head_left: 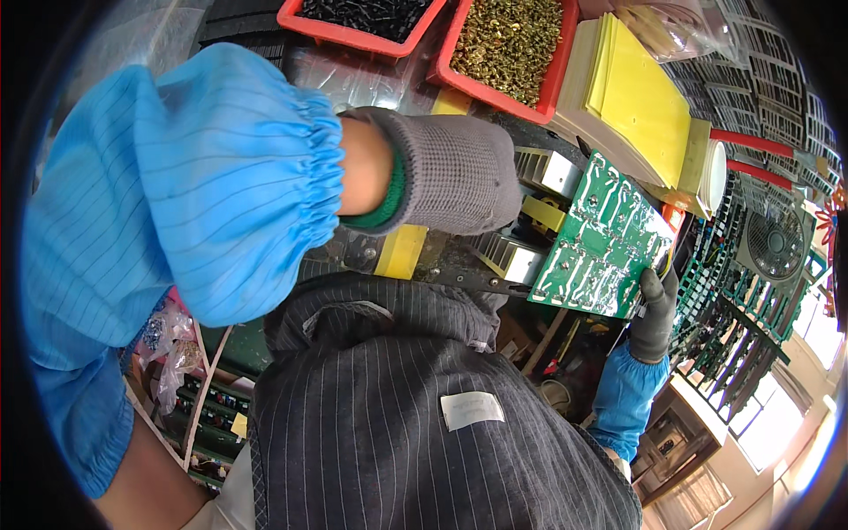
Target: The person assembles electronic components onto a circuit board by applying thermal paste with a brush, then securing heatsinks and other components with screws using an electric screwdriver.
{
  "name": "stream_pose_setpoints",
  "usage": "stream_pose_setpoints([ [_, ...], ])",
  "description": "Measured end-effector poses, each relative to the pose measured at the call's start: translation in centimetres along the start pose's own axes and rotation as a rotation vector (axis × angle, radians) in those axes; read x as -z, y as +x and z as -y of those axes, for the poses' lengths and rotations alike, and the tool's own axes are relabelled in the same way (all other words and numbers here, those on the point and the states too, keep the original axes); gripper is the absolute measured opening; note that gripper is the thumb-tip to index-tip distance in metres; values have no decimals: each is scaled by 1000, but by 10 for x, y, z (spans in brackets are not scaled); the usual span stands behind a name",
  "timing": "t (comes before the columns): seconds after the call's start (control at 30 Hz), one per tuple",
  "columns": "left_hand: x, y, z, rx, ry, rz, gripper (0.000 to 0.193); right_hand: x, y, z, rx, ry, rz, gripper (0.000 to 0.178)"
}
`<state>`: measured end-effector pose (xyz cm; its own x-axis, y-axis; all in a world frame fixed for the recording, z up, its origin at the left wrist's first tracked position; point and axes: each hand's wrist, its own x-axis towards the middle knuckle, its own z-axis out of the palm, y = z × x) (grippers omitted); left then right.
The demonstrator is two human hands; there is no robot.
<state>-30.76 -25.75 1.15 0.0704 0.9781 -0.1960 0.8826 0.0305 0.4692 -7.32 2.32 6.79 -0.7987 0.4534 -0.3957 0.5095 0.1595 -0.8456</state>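
Green rectangular circuit board point(601, 243) right of centre, tilted, its face of silvery solder tracks toward the camera. Held at the lower right corner by the right hand point(657, 309) in a dark grey glove – thumb laid on the face near the edge, grip closed on that corner. At the board's left side, two silvery finned metal heat sinks, one upper point(549, 170) and one lower point(512, 259), with a small yellow block point(542, 214) between them. Just left of these, the left hand point(459, 172) in a grey knitted glove with green cuff, back toward the camera, fingers hidden. Cannot tell how far open, nor whether holding anything.

Behind both arms, light blue striped sleeves gathered by elastic, left point(212, 177) and right point(632, 389). Beneath the left glove, a dark workbench edge point(446, 269) crossed by a yellow strip point(402, 252). Beyond the left hand, a red plastic tray point(344, 35) of small black pieces and another red plastic tray point(568, 53) of small brass-coloured pieces. Above the board, a stack of yellow sheets point(640, 102). Farther right, a round grey fan point(776, 243) beside racked green boards point(733, 327) – bright windows point(768, 428) below. Nearest the camera, dark pinstriped cloth point(380, 415) bearing a white label point(473, 411).
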Motion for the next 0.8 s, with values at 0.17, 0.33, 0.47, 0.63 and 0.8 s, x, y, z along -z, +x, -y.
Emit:
stream_pose_setpoints([
  [0.17, 5, -18, -13, 193, -75, -158, 29, 2, 3, -2, 11, 14, 52, 68],
  [0.33, -29, -31, -35, 38, 386, -572, 21, -6, 0, 3, -12, 147, 25, 62],
  [0.47, -37, -42, -32, 107, 305, -567, 23, -13, 4, 5, 48, 96, -8, 54],
  [0.63, -15, -48, -42, 222, -29, -697, 46, -17, 5, 4, 61, 221, 62, 53],
  [0.8, 14, -27, -78, 109, 108, -692, 64, -10, 8, 1, 99, 245, 112, 56],
])
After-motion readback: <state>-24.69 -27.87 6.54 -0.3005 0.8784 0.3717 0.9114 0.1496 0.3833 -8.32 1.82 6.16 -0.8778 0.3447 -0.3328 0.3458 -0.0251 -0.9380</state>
